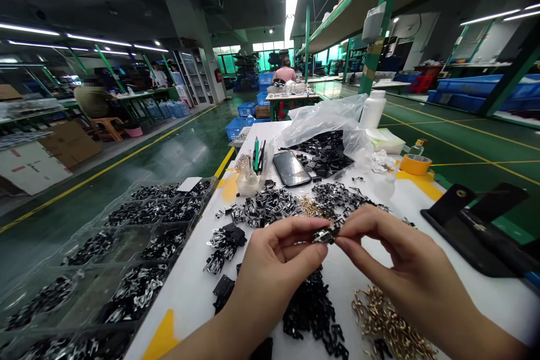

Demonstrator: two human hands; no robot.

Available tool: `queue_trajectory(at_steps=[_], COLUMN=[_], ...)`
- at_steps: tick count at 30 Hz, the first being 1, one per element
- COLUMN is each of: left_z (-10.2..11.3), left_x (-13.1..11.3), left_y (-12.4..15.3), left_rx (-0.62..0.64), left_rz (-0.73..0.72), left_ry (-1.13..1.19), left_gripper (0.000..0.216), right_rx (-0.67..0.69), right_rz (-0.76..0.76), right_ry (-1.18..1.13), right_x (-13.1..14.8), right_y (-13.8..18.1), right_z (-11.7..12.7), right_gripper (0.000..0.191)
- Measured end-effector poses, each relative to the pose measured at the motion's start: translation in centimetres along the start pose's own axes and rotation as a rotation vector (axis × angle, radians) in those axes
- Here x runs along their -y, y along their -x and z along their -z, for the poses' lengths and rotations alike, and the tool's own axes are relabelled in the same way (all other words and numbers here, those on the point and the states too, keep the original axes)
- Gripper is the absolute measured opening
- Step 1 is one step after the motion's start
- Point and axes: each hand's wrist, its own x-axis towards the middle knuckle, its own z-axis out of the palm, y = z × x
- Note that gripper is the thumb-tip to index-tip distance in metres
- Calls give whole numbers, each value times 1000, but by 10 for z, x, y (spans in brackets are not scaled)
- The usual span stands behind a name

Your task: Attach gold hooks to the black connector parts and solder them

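Note:
Between finger and thumb, my left hand (pixel 280 264) pinches a small black-and-silver part (pixel 324 234) above the white table (pixel 185 287). My right hand (pixel 392 253) is closed in a pinch at that part's right end; whatever tiny piece its fingertips hold is hidden. Below the hands lies a heap of black plastic pieces (pixel 310 306). Brass-coloured hooked pins (pixel 394 326) are piled under my right wrist. Behind the hands spread silver-and-black metal clips (pixel 270 205), with a smaller patch of brass pins (pixel 311 207) among them.
A phone (pixel 291 167), a clear container with pens (pixel 250 183) and a plastic bag of black parts (pixel 324 152) stand farther back. Compartment trays (pixel 97 281) line the left. Orange tape (pixel 415 164) and a black metal fixture (pixel 472 230) sit right. Other people work in the background.

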Motion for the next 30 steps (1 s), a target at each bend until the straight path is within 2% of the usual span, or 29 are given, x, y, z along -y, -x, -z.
queue_trajectory(at_steps=[6, 11, 16, 24, 30], left_z=[3, 2, 1, 1, 1], left_x=[2, 2, -1, 3, 1], left_y=[0, -2, -4, -4, -5], left_rx=[26, 114, 119, 125, 138], left_rz=[6, 167, 246, 226, 218], left_ry=[63, 248, 357, 390, 388], left_gripper=[16, 15, 10, 8, 8], right_rx=[-15, -26, -20, 23, 49], right_rz=[104, 153, 68, -180, -239], right_ry=[33, 67, -20, -177, -231], right_x=[1, 4, 3, 2, 3], right_y=[3, 3, 3, 2, 1], right_z=[0, -1, -2, 0, 2], right_gripper=[15, 15, 14, 3, 3])
